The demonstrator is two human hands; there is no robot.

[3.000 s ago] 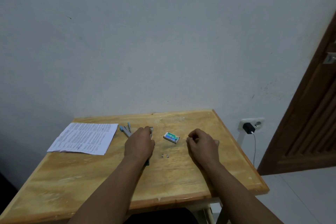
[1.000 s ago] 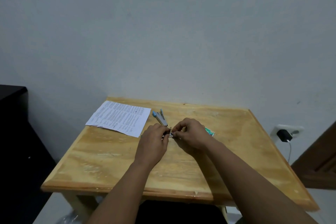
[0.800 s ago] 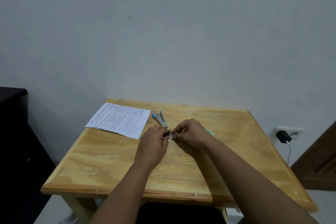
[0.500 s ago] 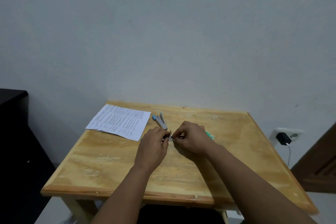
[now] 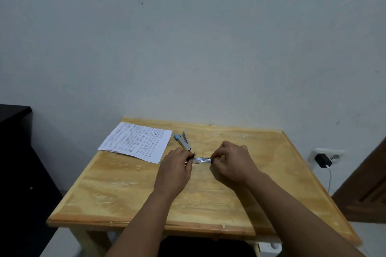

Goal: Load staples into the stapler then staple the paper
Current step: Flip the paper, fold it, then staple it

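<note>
Left hand (image 5: 176,166): grips the stapler (image 5: 183,142) at its near end.
Right hand (image 5: 231,160): pinches the staple strip (image 5: 201,160).
Paper (image 5: 139,143): far left.

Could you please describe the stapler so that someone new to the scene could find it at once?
On the wooden table, look just right of the printed paper. The stapler lies hinged open beside the left hand; it alone has light blue tips.
</note>
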